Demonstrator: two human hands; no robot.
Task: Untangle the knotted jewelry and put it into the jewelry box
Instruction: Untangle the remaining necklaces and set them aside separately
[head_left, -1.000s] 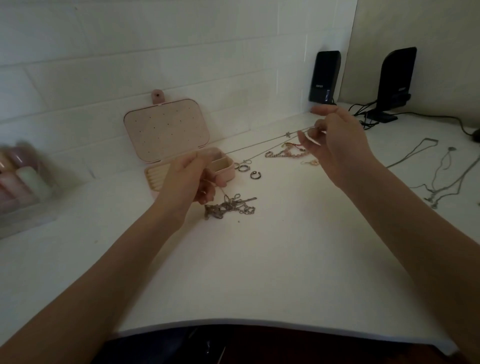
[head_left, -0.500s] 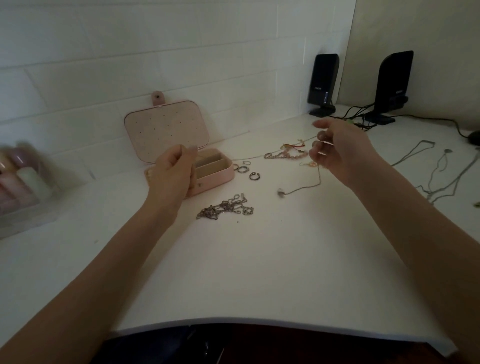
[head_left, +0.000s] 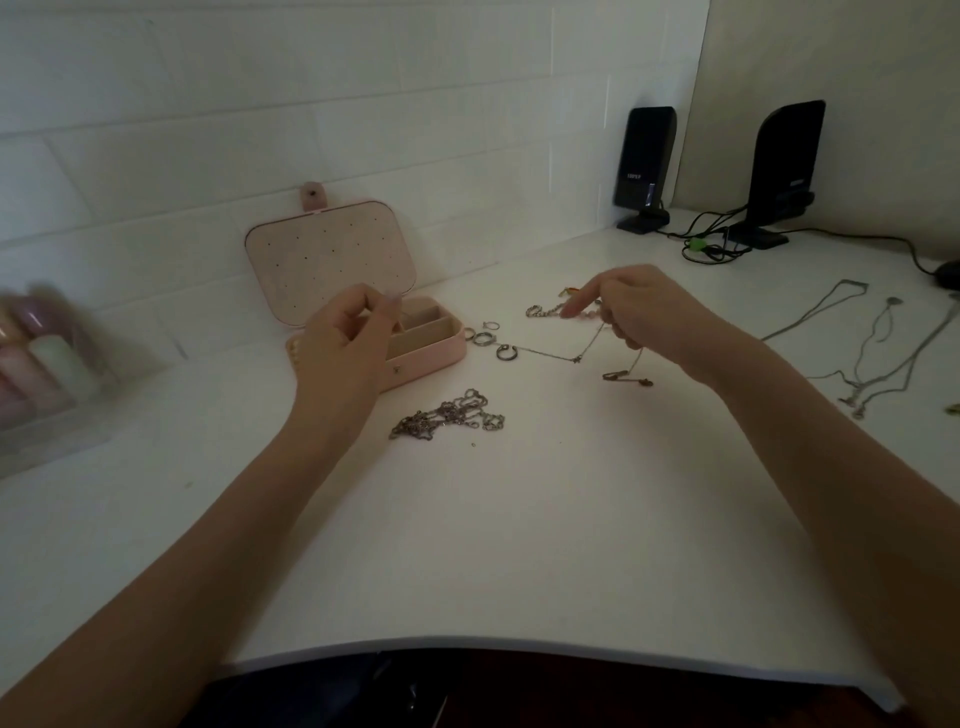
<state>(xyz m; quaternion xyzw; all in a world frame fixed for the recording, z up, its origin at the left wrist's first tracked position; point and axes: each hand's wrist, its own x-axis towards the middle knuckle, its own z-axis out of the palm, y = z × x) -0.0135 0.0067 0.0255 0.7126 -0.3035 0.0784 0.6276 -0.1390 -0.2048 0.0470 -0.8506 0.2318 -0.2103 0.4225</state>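
Observation:
The pink jewelry box (head_left: 431, 358) stands open by the wall, lid up. My left hand (head_left: 345, 348) hovers over its compartments, thumb and forefinger pinched. A thin necklace (head_left: 550, 355) runs from the rings on the table to a small pendant, then up into my right hand (head_left: 654, 317), which pinches it. Its left part is too fine to follow to my left fingertips. A second strand drops from my right hand to a clasp end (head_left: 628, 378) on the table. A knotted chain heap (head_left: 447, 415) lies in front of the box.
Several rings (head_left: 484, 338) and a pink bead bracelet (head_left: 543, 312) lie right of the box. Two black speakers (head_left: 644, 166) with cables (head_left: 711, 244) stand at the back right. More necklaces (head_left: 872, 338) lie far right. Blurred bottles (head_left: 47, 364) are at left.
The thin necklace was taut in the air between both hands; it has gone slack and partly rests on the table. My left hand moved up over the box, my right hand came lower and nearer.

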